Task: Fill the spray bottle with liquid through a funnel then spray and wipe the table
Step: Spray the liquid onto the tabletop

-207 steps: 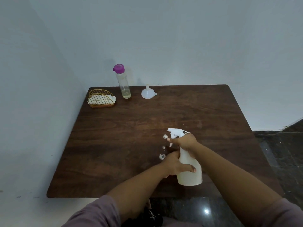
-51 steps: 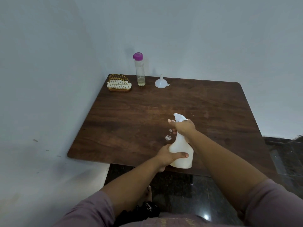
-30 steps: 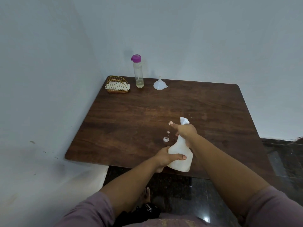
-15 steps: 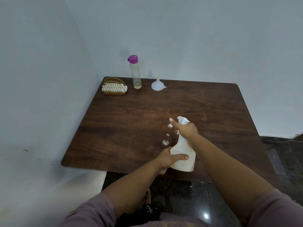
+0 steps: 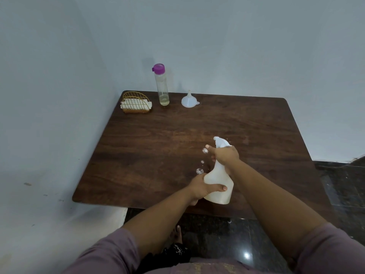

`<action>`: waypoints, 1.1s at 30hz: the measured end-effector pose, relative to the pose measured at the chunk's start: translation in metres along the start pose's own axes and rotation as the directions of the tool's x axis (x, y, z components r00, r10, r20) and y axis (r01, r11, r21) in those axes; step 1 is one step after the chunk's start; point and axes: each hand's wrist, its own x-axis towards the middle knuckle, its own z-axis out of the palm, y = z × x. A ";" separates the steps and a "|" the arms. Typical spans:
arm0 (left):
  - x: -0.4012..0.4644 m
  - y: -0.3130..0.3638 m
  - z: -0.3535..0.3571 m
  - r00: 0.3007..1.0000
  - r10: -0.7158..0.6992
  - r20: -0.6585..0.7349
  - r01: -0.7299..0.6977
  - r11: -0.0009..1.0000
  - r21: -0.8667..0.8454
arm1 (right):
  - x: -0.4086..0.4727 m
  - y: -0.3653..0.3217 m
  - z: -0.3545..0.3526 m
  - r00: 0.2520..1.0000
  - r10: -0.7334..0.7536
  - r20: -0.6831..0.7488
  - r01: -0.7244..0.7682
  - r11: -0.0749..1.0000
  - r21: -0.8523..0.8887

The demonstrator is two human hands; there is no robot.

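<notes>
both hands grip the spray bottle [image 5: 218,186]: left hand [image 5: 199,187] fingers curl round its body, right hand [image 5: 225,155] fingers wrap its neck; foam spots [image 5: 205,150] dot the counter [image 5: 158,147] just beyond the fingers.

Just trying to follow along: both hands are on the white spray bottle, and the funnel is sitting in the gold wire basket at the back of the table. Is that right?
Not quite. The funnel is not in the gold wire basket; it stands on the table itself, to the right of the purple-capped bottle, as the head view shows. Both the left hand and the right hand do hold the white spray bottle.
</notes>
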 end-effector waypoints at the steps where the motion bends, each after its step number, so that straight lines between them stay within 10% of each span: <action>1: 0.002 -0.001 -0.001 1.000 -0.004 -0.016 0.004 1.000 0.016 | -0.001 -0.001 0.000 1.000 0.003 0.026 -0.003 1.000 0.005; 19: 0.074 0.102 -0.075 0.937 0.211 -0.280 -0.152 0.964 0.220 | 0.022 -0.083 0.006 0.947 -0.040 0.320 -0.023 0.981 0.191; 33: 0.197 0.198 -0.083 0.936 0.346 -0.063 -0.230 0.738 0.634 | 0.116 -0.139 -0.021 0.951 -0.266 -0.157 0.270 0.963 0.003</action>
